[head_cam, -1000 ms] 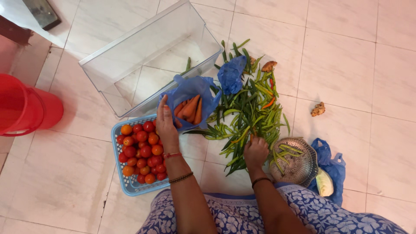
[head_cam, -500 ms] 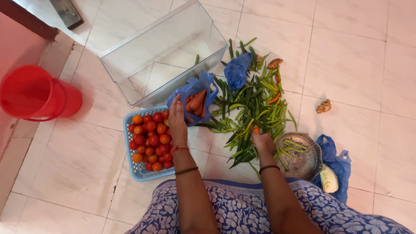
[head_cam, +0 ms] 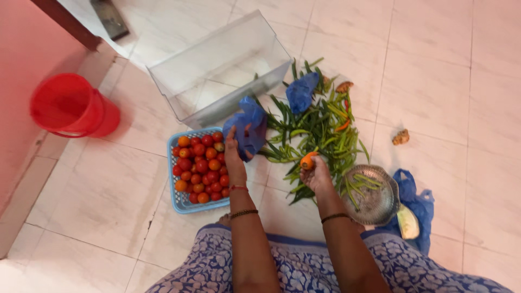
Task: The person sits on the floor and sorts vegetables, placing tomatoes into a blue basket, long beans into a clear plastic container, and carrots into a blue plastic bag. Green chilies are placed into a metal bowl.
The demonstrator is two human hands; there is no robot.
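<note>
My left hand (head_cam: 234, 153) grips a blue plastic bag (head_cam: 248, 126) with carrots inside, lifted just right of a blue basket (head_cam: 178, 199) full of red and orange tomatoes (head_cam: 199, 165). My right hand (head_cam: 317, 172) holds a small orange tomato (head_cam: 308, 160) over a heap of green chillies (head_cam: 312, 129) spread on the tiled floor.
A clear plastic drawer (head_cam: 217, 68) stands behind the bag. A red bucket (head_cam: 70, 106) sits at the left by a pink wall. A steel colander (head_cam: 373, 199) with a few chillies, another blue bag (head_cam: 417, 202), a crumpled blue bag (head_cam: 301, 91) and ginger pieces (head_cam: 401, 137) lie at the right.
My left hand has raised and gathered the carrot bag so the carrots no longer show. My right hand has picked the orange tomato out of the chillies and lifted it.
</note>
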